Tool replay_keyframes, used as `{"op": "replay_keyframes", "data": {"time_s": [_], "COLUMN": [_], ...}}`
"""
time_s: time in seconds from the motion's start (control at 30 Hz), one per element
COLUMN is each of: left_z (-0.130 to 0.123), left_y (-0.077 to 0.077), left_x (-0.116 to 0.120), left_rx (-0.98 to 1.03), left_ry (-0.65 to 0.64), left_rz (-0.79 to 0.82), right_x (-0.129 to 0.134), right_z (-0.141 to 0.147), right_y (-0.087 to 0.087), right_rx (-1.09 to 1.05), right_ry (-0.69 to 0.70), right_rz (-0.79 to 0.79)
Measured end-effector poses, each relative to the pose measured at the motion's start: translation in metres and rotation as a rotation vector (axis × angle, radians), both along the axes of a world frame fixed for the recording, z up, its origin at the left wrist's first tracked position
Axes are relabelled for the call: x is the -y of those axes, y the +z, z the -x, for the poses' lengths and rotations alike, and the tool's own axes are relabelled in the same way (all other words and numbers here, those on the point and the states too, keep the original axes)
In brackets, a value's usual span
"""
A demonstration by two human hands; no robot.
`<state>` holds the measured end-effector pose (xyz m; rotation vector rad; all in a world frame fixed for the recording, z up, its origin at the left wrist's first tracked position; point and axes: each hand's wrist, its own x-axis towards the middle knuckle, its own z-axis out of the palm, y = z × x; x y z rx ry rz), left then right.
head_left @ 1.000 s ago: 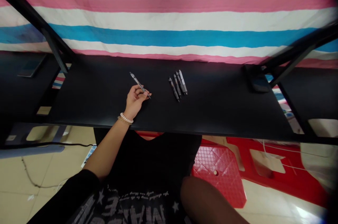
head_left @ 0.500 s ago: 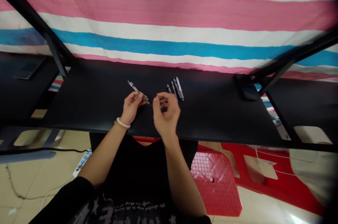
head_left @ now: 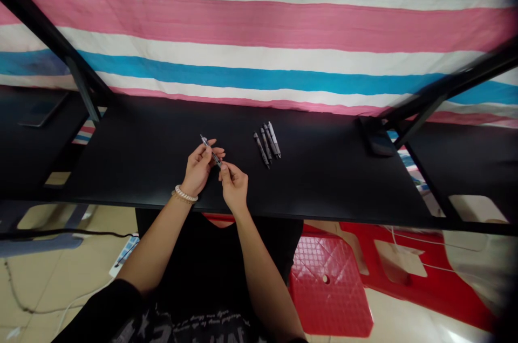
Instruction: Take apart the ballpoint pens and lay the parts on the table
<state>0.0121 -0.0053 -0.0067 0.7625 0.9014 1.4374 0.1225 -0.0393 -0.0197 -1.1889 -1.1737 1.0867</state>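
My left hand holds a slim silver-and-black pen between thumb and fingers, just above the black desktop. The fingertips of my right hand pinch the pen's lower end, close to my left fingers. A beaded bracelet circles my left wrist. To the right of my hands, a small group of several dark pens lies side by side on the desk, out of reach of neither hand's fingers touching them.
Behind the desk hangs a pink, white and blue striped cloth. Black metal frame bars rise at both sides. A dark object sits at the desk's right end. A red plastic stool stands on the tiled floor below.
My right hand has come in from below and closed from spread fingers onto the pen's lower end. The pen now sits more steeply in my left hand. The view has tilted slightly.
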Motion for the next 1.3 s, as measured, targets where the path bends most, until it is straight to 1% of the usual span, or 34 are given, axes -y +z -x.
{"op": "replay_keyframes", "data": {"time_s": [0.2,0.37,0.5,0.6,0.67,0.77,0.83,0.93,0.97,1.07,1.1,1.2,1.23,1.3], "left_z": [0.0,-0.001,-0.003,-0.003,-0.003,-0.003,-0.002,-0.001,-0.001,-0.001,-0.001,-0.002,-0.002,-0.002], "left_y": [-0.004,-0.005,-0.005,-0.005,-0.005,-0.004,-0.004,-0.004,-0.004,-0.004,-0.004,-0.002,-0.002,-0.001], "left_x": [0.0,0.002,0.002,0.002,0.002,0.003,0.003,0.002,0.002,0.001,0.001,0.001,0.001,0.001], "left_rx": [-0.011,-0.059,-0.1,-0.086,-0.062,-0.045,-0.046,-0.03,-0.02,0.001,0.003,0.016,0.023,0.037], "left_ry": [0.008,0.025,0.076,0.099,0.103,0.068,0.046,0.048,0.052,0.056,0.057,0.068,0.073,0.078], "left_rz": [0.016,0.01,0.0,0.015,0.022,0.038,0.047,0.054,0.057,0.058,0.054,0.053,0.057,0.064], "right_x": [0.006,0.009,0.01,0.009,0.009,0.009,0.009,0.008,0.008,0.008,0.008,0.007,0.007,0.007], "right_z": [0.001,0.0,0.001,0.002,0.002,0.002,0.002,0.001,0.001,0.002,0.002,0.003,0.003,0.003], "right_y": [-0.005,-0.012,-0.009,-0.005,-0.004,-0.005,-0.006,-0.005,-0.005,-0.007,-0.008,-0.01,-0.01,-0.009], "right_rx": [0.082,0.152,0.213,0.192,0.139,0.065,0.08,0.097,0.068,-0.039,-0.043,-0.016,-0.029,-0.081], "right_ry": [-0.077,-0.148,-0.201,-0.223,-0.215,-0.153,-0.145,-0.179,-0.173,-0.139,-0.147,-0.2,-0.207,-0.204], "right_rz": [-0.053,-0.146,-0.223,-0.259,-0.222,-0.109,-0.129,-0.234,-0.224,-0.117,-0.116,-0.212,-0.21,-0.13]}}
